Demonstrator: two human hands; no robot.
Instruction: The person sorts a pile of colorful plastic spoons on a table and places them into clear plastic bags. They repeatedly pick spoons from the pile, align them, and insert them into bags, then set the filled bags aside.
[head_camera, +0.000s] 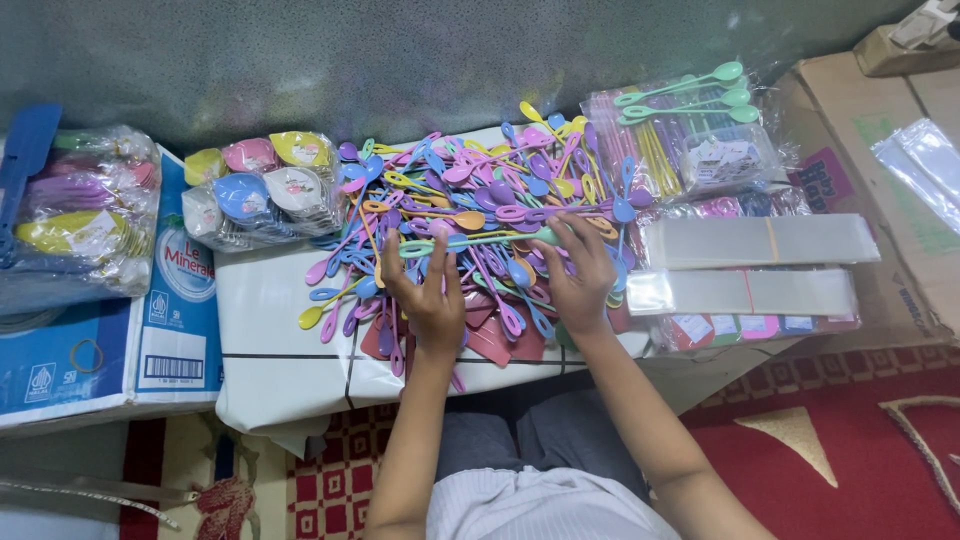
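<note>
Over glossy plastic spoons (480, 200), both hands (430, 295) grip one.

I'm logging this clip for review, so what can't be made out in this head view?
- Left hand and right hand: palms and fingertips hidden in the spoon pile; grip unclear.
- Red cards: mostly covered by spoons and hands.
- Bagged items: blurred by plastic, cut off by the left edge.

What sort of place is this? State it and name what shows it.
Probably a home packing spot on the floor: a heap of pastel plastic spoons on a wrapped box, banded stacks of clear sleeves, and a patterned rug.
</note>
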